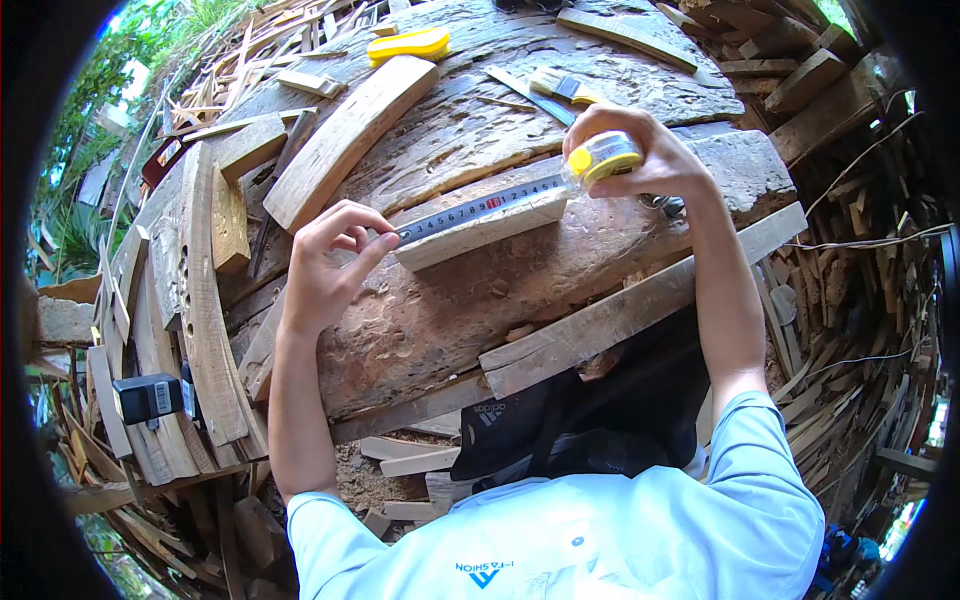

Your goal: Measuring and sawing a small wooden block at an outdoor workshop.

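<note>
The numeral-marked tape blade is pinched by the left hand; its yellow case is gripped by the right hand. The shirt is lettered.

A head-worn fisheye looks down at the nearby tape measure.

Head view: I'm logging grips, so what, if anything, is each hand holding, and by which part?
A tape measure: the right hand grips its case, and the left hand pinches the free end of its extended blade.
</note>
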Demonstrator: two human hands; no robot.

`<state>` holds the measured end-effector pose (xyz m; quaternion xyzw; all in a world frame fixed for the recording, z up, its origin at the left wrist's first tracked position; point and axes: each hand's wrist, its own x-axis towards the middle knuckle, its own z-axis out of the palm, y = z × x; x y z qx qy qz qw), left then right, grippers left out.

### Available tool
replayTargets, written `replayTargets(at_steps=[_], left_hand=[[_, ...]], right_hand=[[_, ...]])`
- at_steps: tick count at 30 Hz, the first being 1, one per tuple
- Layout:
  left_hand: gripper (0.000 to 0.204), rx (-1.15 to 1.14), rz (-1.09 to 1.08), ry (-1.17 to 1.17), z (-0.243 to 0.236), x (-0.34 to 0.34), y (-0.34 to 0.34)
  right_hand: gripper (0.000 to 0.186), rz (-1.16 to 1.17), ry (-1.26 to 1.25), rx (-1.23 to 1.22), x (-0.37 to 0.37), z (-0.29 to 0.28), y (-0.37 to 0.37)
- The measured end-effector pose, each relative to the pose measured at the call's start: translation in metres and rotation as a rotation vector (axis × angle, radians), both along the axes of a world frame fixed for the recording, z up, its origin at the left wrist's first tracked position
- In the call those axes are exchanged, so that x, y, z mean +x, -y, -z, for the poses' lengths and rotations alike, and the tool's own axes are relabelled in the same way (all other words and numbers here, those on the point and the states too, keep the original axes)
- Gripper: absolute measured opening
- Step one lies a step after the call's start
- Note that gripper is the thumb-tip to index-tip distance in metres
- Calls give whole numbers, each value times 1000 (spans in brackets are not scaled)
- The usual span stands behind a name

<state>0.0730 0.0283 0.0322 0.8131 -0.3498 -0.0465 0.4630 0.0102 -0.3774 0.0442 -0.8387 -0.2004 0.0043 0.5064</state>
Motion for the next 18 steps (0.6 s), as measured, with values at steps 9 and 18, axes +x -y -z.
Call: replayTargets(at_steps=[9,18], left_hand=[[13,35,54,-64,0,4,-6],[11,7,64,-181,1,5,-3]], right_hand=[[50,-109,-138,-5,-3,-6,0],[59,-101,-68,-51,0,0,11]])
